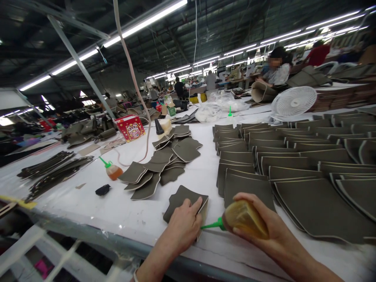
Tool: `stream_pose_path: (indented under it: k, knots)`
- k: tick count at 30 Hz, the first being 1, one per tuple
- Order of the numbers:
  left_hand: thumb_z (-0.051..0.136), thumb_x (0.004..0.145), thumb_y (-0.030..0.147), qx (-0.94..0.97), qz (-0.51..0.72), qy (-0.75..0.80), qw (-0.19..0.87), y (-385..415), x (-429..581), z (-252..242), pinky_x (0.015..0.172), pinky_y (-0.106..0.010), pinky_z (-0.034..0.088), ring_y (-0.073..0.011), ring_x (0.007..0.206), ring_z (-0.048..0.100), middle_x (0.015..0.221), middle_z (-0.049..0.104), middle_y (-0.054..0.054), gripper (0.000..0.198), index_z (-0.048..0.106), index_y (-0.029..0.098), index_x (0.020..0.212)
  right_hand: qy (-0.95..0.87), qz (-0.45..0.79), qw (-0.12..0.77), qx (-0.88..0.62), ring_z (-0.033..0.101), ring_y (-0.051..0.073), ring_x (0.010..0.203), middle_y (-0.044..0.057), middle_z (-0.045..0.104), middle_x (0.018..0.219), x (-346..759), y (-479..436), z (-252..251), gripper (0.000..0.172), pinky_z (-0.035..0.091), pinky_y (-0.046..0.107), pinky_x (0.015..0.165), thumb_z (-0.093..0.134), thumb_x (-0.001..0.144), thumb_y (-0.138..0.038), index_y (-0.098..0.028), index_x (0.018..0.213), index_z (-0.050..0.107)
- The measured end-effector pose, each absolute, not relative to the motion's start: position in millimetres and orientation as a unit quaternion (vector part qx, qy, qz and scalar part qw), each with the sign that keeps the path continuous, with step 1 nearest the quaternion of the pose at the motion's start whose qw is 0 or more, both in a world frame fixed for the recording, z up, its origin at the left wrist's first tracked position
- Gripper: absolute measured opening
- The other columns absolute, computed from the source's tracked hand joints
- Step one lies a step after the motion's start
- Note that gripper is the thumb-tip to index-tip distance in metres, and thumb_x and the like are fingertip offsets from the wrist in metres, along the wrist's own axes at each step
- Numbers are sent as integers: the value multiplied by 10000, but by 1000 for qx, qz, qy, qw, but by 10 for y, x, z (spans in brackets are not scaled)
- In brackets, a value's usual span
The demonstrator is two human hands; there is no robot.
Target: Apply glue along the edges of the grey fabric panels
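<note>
In my right hand (270, 223) is a squeeze bottle (248, 219) of amber liquid, gripped on its side. Its green nozzle (213, 225) points left, its tip by the pale edge of a dark grey leather-like panel (185, 199). My left hand (185, 219) holds that panel against the white table, index finger stretched over it and the other fingers curled; the thumb is hidden. Behind it lies a loose pile of similar panels (158, 161). Many more panels (317, 203) stand in overlapping rows to the right.
A second green-nozzled bottle (113, 171) and a black scrap (102, 190) are on the left, near dark strips (58, 176). Farther back are a red box (131, 128), a black-nozzled container (163, 127), clear plastic (211, 109) and a white fan (293, 102). People work beyond.
</note>
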State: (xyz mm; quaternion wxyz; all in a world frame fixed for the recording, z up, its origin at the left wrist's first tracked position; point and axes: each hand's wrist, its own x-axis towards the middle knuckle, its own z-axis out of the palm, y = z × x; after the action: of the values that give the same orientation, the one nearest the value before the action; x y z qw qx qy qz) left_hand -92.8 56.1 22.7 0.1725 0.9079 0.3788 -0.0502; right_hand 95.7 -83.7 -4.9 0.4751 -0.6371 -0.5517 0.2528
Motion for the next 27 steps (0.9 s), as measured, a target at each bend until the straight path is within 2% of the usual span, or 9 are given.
stream_pose_path:
  k: [5, 15, 22, 27]
  knots:
    - [283, 916, 277, 907, -47, 379, 180, 556, -930, 230, 879, -402, 481, -292, 1011, 641, 1090, 591, -107, 571, 387, 256, 1477, -555, 260, 463, -640, 639, 176, 889, 10, 601, 1116, 927, -859, -49, 474, 507, 256, 788, 664, 861, -474, -277, 1237, 452]
    - [269, 934, 294, 905, -38, 383, 181, 551, -952, 208, 884, -378, 470, -275, 1016, 632, 1103, 590, -101, 560, 379, 245, 1481, -529, 249, 479, -655, 650, 220, 900, 36, 615, 1126, 851, -920, -97, 505, 525, 293, 802, 680, 828, -481, -271, 1239, 474]
    - [276, 923, 279, 905, -40, 381, 184, 552, -943, 193, 875, -398, 478, -291, 1015, 637, 1117, 588, -106, 560, 404, 244, 1467, -578, 111, 477, -653, 627, 212, 1000, 24, 602, 1165, 985, -829, -91, 412, 508, 303, 896, 671, 862, -418, -305, 1208, 479]
    - [276, 928, 290, 906, -40, 377, 186, 560, -944, 186, 883, -374, 473, -276, 1029, 633, 1135, 583, -100, 561, 388, 237, 1476, -574, 220, 458, -642, 650, 204, 937, 27, 619, 1157, 956, -851, -112, 484, 534, 267, 815, 692, 842, -441, -279, 1242, 471]
